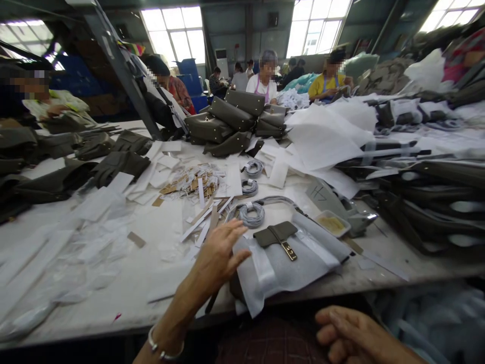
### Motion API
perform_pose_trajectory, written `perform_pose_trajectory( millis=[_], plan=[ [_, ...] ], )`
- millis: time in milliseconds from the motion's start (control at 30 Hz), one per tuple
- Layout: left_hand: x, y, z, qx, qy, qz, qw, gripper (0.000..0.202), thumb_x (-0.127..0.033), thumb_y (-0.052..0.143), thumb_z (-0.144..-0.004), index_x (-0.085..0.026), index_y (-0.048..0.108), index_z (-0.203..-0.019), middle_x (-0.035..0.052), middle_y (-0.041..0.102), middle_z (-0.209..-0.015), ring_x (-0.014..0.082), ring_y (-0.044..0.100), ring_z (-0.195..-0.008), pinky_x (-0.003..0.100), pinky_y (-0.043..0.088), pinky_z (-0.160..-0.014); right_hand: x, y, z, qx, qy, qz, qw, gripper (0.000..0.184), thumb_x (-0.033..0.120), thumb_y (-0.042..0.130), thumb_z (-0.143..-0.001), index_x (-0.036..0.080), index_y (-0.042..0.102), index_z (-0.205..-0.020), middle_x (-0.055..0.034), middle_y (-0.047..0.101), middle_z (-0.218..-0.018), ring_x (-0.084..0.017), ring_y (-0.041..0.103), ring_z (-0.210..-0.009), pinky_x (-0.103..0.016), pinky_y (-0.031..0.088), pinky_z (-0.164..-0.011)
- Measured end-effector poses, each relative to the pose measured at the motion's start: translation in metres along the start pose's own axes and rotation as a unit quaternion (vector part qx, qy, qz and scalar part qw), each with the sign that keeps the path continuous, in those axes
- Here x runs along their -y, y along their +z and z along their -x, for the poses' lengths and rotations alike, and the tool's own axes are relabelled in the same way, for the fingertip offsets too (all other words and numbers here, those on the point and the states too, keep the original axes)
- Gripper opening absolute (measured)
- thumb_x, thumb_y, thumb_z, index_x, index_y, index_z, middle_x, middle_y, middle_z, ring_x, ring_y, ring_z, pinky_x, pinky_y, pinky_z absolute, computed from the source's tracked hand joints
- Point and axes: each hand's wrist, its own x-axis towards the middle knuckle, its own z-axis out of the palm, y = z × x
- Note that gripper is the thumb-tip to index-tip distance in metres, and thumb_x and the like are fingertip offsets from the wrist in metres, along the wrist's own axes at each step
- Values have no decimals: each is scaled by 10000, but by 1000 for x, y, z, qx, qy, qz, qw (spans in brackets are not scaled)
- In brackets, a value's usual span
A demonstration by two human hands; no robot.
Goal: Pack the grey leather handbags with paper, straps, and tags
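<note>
Spreading our left hand beside the wrapped bag, we are losing our right hand, grip unclear, below the table's near edge.

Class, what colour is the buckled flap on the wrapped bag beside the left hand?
Dark olive-green flap with a gold buckle; head view.

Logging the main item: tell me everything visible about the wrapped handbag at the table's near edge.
The wrapped handbag lies flat at the table's near edge, covered in pale grey, fabric-like wrapping with white bands. An olive, leather-looking flap with a gold clasp shows on top. The left hand, fingers spread, appears to touch its left side; the right hand is apart, lower down.
</note>
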Motion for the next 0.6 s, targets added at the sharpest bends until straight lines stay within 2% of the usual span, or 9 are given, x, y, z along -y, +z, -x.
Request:
perform_pose_trajectory(
  millis=[100,200,233,267,333,400,433,500,600],
  plan=[
    [-36,25,14,95,117,-44,988,673,-557,560,-906,-241,374,-1470,91,404,-1534,272,340,-1433,488,315,-1162,10,8,-5,-41,-55,32,997,537,651,729,-710,165,632,-916,-42,684,-757,-126,637,-573,-215,510,-486],
    [-50,53,35,129,132,-88,979,737,-548,526,-927,-245,237,-1533,86,343,-1568,290,320,-1441,517,297,-1165,23,10,-7,-108,-192,181,959,489,668,660,-754,184,649,-823,-44,676,-705,-166,640,-574,-260,522,-482],
    [-50,59,40,125,128,-103,979,709,-497,508,-952,-249,206,-1543,85,333,-1573,289,322,-1440,519,295,-1165,29,11,-7,-135,-270,253,919,453,645,653,-772,195,665,-815,-52,691,-733,-188,662,-625,-286,549,-535],
    [-50,63,45,117,126,-117,978,675,-437,488,-974,-260,181,-1549,81,322,-1579,284,320,-1441,514,290,-1167,35,12,-8,-159,-359,325,860,403,607,645,-798,209,690,-847,-63,717,-810,-216,689,-725,-319,577,-637],
    [-48,64,51,100,140,-139,975,632,-327,446,-996,-296,150,-1554,64,295,-1592,273,299,-1452,498,276,-1173,46,11,-12,-184,-521,454,699,316,501,625,-856,255,715,-1033,-69,727,-1079,-265,667,-1038,-398,527,-938],
    [-46,60,56,82,165,-153,971,626,-255,422,-993,-317,149,-1553,43,293,-1594,264,275,-1462,486,261,-1181,55,6,-24,-198,-603,550,543,394,443,594,-896,280,643,-1251,-64,627,-1332,-294,524,-1285,-471,355,-1128],
    [-46,59,58,75,177,-157,969,627,-238,422,-987,-319,160,-1551,32,300,-1591,262,267,-1465,484,254,-1184,57,0,-34,-206,-612,588,487,441,440,566,-916,275,595,-1324,-67,576,-1401,-302,464,-1343,-498,294,-1159],
    [-44,60,62,59,195,-164,965,620,-223,433,-974,-319,204,-1542,10,318,-1584,258,264,-1465,484,244,-1191,58,-15,-55,-221,-597,644,425,482,459,504,-949,257,541,-1386,-75,527,-1451,-308,418,-1379,-527,248,-1170],
    [-40,67,69,28,215,-175,960,575,-202,438,-969,-334,299,-1510,-25,331,-1578,254,267,-1463,485,230,-1200,55,-39,-81,-221,-559,679,422,484,476,451,-969,265,528,-1398,-62,520,-1459,-305,418,-1381,-550,252,-1159]
  ],
)
